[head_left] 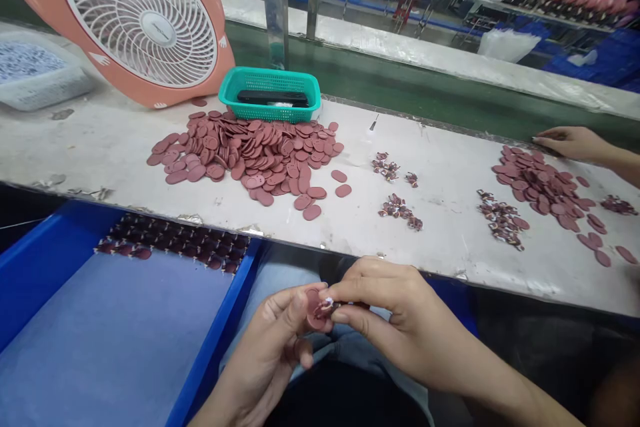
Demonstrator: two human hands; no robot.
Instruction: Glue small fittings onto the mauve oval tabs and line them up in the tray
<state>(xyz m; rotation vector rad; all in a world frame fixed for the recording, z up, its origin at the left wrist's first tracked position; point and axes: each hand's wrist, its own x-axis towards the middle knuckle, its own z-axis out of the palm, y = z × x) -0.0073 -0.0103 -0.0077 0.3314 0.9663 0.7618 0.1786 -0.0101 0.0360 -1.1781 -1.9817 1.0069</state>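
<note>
Left hand (270, 339) pinches a disc (313, 299); right hand (393, 313) pinches a small part (327, 307) against it, by the near edge of the bench (350, 233).

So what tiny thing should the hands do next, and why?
Maybe gently press the small piece against the reddish oval disc. The left hand holds the disc, and the right hand pinches the piece right up against it. I can't tell whether they're joined yet, so a careful push seems sensible.
</note>
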